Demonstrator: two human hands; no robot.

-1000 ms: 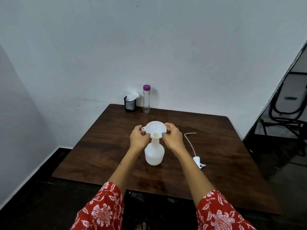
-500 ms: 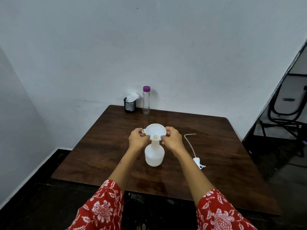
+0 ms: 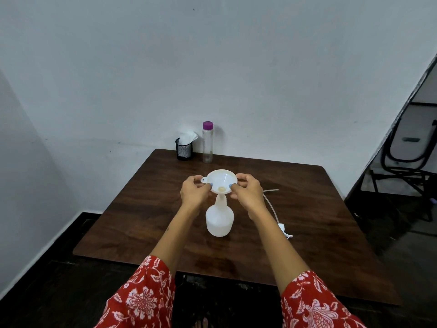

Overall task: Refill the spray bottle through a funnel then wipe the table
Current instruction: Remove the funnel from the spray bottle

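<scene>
A white spray bottle (image 3: pixel 219 221) stands uncapped in the middle of the dark wooden table (image 3: pixel 146 209). A white funnel (image 3: pixel 221 179) sits upright with its stem in the bottle's neck. My left hand (image 3: pixel 194 194) pinches the funnel's left rim and my right hand (image 3: pixel 247 194) pinches its right rim. The bottle's spray head with its long tube (image 3: pixel 282 227) lies on the table to the right. A clear water bottle with a purple cap (image 3: pixel 207 143) stands at the back edge.
A black mesh holder with white tissue (image 3: pixel 184 149) stands at the back, left of the water bottle. The table sits against a white wall. A black-framed chair (image 3: pixel 406 162) is off to the right on a dark floor.
Both hands have stayed on the funnel's rim with small shifts of the fingers. The funnel and bottle have barely moved; the view has tilted slightly.
</scene>
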